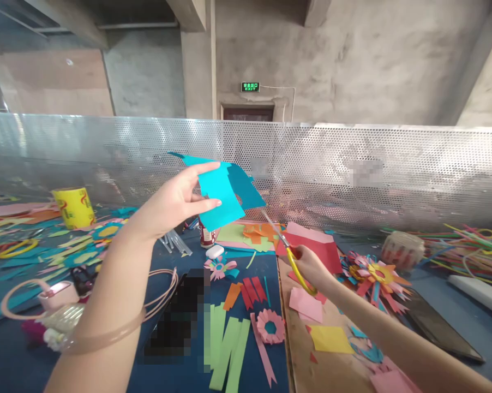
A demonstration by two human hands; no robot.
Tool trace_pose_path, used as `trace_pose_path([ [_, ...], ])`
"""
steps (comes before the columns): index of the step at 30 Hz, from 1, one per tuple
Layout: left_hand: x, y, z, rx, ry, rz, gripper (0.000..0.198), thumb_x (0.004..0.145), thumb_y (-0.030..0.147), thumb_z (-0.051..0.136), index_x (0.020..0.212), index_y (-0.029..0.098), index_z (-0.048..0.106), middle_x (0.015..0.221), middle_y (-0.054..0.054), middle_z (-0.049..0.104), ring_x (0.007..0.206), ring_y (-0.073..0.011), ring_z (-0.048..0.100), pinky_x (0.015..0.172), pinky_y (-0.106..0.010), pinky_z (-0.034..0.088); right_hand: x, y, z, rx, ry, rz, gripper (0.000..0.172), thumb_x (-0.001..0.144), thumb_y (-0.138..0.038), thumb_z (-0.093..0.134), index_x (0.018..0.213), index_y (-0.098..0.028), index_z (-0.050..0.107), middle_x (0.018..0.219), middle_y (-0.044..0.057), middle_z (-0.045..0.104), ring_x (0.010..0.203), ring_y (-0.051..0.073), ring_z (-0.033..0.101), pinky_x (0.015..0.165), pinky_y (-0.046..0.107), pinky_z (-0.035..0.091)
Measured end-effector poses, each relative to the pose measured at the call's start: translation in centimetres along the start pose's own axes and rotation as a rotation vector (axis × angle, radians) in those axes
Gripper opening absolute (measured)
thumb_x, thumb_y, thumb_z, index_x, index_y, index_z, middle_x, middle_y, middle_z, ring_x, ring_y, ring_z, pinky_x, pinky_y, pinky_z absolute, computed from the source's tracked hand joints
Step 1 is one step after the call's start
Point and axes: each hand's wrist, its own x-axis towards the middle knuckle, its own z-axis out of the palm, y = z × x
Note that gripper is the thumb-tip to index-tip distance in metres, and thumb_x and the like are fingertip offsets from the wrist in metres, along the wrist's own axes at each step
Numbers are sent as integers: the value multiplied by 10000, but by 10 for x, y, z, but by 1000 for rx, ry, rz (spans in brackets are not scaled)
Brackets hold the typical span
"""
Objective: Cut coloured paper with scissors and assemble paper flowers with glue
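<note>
**A:** Item one?
**B:** Left hand (180, 199), raised above the bench (17, 355). Thumb and fingers are pinched on a teal paper (221, 196), held up in the air before the perforated metal screen (352, 164).
**A:** Item two?
**B:** Right hand (307, 265), lower and to the right, closed through the yellow handles of the scissors (289, 251). The blade tips meet the teal paper's lower right edge.
**A:** Hands together?
**B:** Apart, linked only by paper and blades.
**A:** Bench stock?
**B:** Yellow tape roll (73, 207), far left. Green paper strips (229, 344), near centre. Cardboard sheet (331, 365) under the right forearm, bearing pink and yellow scraps. Paper flower (377, 273) near its right side.
</note>
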Motion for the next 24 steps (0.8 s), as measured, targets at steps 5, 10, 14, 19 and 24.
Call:
trace_pose_path([
  [5,8,-11,20,-91,-43,0,669,736,175,679,1342,249,404,1051,-45,608,843,-179,594,749,-323,517,-34,-21,-43,194,-155,-31,232,776,-385,549,842,-164,560,643,-40,495,491,92,460,422,213,292],
  [10,10,-33,81,-511,-44,-92,616,756,167,672,1318,251,434,1104,-48,591,968,-185,582,855,-324,497,-56,-30,-51,449,-188,49,178,707,-291,639,804,-148,597,638,-17,543,431,60,421,371,194,210],
  [14,4,-51,133,-774,-15,-215,593,772,147,667,1305,254,430,1204,-75,567,1060,-217,568,891,-363,493,-55,-44,-38,594,-122,101,153,685,-290,647,721,-162,572,544,-28,510,376,62,404,346,202,186],
  [19,0,-54,149,-864,-35,-203,596,768,127,673,1301,233,429,1223,-92,577,1099,-227,560,908,-357,488,-47,-62,-23,658,-31,67,129,683,-283,599,727,-173,547,591,-6,539,410,66,445,353,200,225],
  [24,2,-47,138,-871,-30,-215,571,776,123,655,1293,245,446,1255,-88,561,1088,-236,573,807,-308,533,-40,-63,-10,673,-45,15,159,696,-307,562,786,-180,532,648,7,565,452,86,486,379,205,319],
])
